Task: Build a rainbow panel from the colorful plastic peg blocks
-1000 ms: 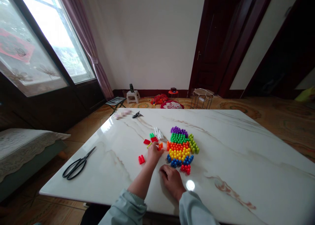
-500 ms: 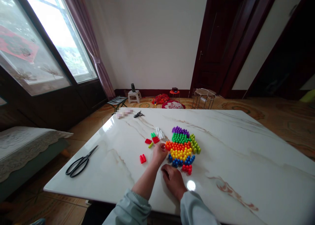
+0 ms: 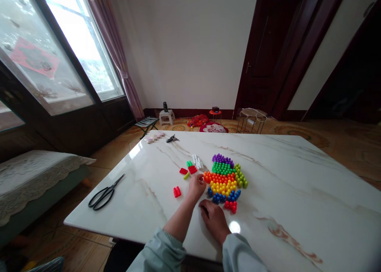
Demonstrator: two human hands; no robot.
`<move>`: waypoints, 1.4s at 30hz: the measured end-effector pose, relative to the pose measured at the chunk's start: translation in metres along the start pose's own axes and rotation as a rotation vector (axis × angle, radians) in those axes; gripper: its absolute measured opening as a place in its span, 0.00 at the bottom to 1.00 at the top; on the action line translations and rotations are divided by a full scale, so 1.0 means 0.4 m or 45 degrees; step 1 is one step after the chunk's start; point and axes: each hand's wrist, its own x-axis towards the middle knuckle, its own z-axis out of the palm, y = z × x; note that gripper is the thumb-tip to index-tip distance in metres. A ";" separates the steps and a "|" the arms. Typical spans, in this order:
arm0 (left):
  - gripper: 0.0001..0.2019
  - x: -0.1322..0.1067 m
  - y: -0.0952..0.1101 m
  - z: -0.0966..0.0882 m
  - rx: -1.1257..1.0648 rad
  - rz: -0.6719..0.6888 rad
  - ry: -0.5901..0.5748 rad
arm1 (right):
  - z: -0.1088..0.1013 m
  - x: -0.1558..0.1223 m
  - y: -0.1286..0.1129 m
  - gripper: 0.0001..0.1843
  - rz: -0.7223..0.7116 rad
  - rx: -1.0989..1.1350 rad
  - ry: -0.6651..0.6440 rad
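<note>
Orange beads (image 3: 220, 177) lie just right of the left grip (image 3: 196, 187); closure can't be told.

This was a home: mauve curtain (image 3: 116, 52) by the window (image 3: 79, 34), lacy cloth (image 3: 35, 173) over a low seat (image 3: 70, 184), white stool (image 3: 166, 117) near the wall (image 3: 184, 46).

pieces (image 3: 223, 184): glossy plastic | tabletop (image 3: 276, 177): polished, marble-look | scissor blades (image 3: 118, 180): metal | sleeves (image 3: 163, 251): matt cloth

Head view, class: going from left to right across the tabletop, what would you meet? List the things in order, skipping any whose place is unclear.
Black-handled scissors → nearest pair of loose red pieces → left hand → purple bead cluster → olive-green bead cluster.
</note>
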 end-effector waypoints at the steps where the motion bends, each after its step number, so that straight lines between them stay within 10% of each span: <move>1: 0.17 0.000 -0.003 -0.006 -0.003 0.010 0.002 | 0.000 0.000 -0.001 0.12 0.000 0.001 0.001; 8: 0.17 0.054 -0.030 -0.095 0.254 0.190 0.149 | -0.002 -0.004 -0.008 0.12 -0.008 0.018 0.002; 17: 0.38 0.176 -0.016 -0.073 0.620 0.196 -0.213 | 0.008 -0.001 0.003 0.12 -0.004 0.021 0.012; 23: 0.34 0.222 -0.008 -0.056 0.636 0.185 -0.386 | 0.018 0.002 0.012 0.11 -0.002 -0.008 0.029; 42: 0.11 0.013 -0.049 -0.147 0.581 0.626 -0.381 | 0.001 0.001 -0.012 0.11 -0.026 -0.041 0.042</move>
